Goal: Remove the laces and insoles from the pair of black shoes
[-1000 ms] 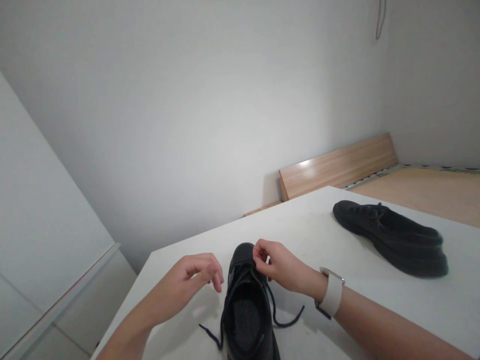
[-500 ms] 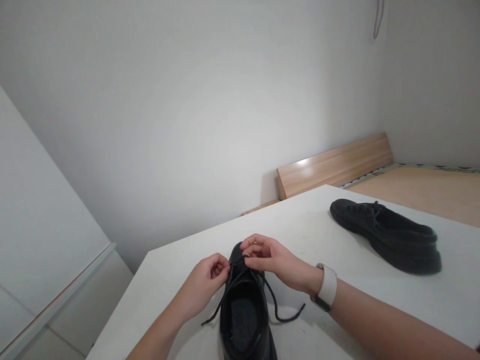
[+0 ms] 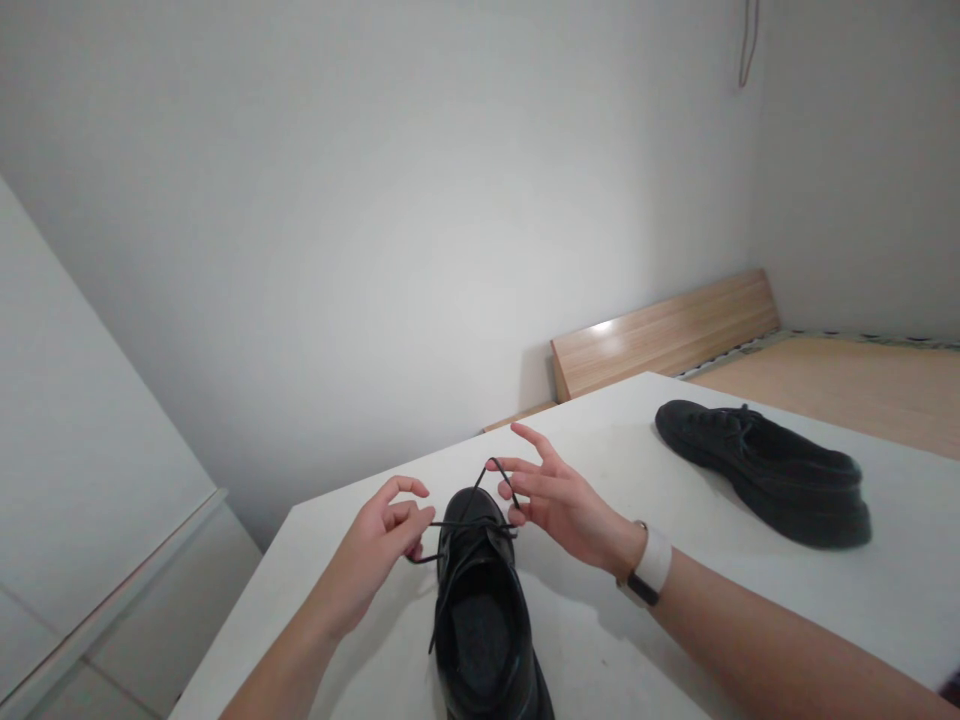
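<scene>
A black lace-up shoe (image 3: 487, 640) stands on the white table, toe pointing away from me. Left of its toe, my left hand (image 3: 394, 525) pinches a black shoelace (image 3: 454, 524), which runs taut across the front of the shoe. On the other side, my right hand (image 3: 547, 492) has its fingers partly spread, with another stretch of lace looped up over a fingertip and held near the thumb. A white-banded watch is on my right wrist. One lace end hangs down the shoe's left side.
A second black shoe (image 3: 765, 475), its laces tied, lies at the right of the white table (image 3: 622, 640). Behind the table are a wooden headboard (image 3: 667, 325) and a tan bed surface (image 3: 847, 375). A white panel (image 3: 82, 430) rises at the left.
Both hands have drawn apart from the shoe's front, pulling the lace sideways. My right hand has lifted a loop. The lace that lay on the table at right is now raised.
</scene>
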`<state>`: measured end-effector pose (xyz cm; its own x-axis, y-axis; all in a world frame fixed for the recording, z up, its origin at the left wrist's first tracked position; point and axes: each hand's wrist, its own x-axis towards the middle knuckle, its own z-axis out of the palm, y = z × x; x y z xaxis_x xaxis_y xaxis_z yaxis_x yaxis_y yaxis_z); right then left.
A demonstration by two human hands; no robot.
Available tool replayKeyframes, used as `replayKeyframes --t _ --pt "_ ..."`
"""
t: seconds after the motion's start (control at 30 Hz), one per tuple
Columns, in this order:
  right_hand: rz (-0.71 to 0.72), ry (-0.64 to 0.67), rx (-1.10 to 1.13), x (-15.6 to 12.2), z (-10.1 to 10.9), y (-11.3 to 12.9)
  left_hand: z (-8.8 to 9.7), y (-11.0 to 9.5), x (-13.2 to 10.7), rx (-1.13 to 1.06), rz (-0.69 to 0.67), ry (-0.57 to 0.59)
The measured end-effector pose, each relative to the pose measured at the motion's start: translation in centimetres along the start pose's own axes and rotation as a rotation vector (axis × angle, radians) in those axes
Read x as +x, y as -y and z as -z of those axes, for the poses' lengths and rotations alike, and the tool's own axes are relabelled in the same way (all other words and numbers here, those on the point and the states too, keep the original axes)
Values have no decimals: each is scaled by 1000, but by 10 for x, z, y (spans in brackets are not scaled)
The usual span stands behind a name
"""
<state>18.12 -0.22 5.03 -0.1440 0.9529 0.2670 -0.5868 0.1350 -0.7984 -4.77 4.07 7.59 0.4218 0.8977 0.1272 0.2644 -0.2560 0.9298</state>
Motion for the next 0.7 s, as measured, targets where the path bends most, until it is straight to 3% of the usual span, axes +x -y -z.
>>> replayKeyframes --t 0.07,0.17,0.27,0.33,0.47,0.53,0.7 --pt "75 -7 -251 2 2 -1 8 -2 1 189 -62 6" --pt "284 -30 -840 4 9 -2 22 -5 0 544 -143 73" --pt "407 -54 -1259 4 15 2 36 -5 -1 869 -152 11" --pt "386 -30 -1335 3 17 6 44 -4 -3 930 -119 4" --pt "268 143 -1436 0 17 11 48 -6 -10 748 40 288" --pt "224 176 -1474 0 15 11 46 -9 -13 706 82 355" --pt "251 30 -1441 3 16 8 48 -11 -10 776 -28 219"
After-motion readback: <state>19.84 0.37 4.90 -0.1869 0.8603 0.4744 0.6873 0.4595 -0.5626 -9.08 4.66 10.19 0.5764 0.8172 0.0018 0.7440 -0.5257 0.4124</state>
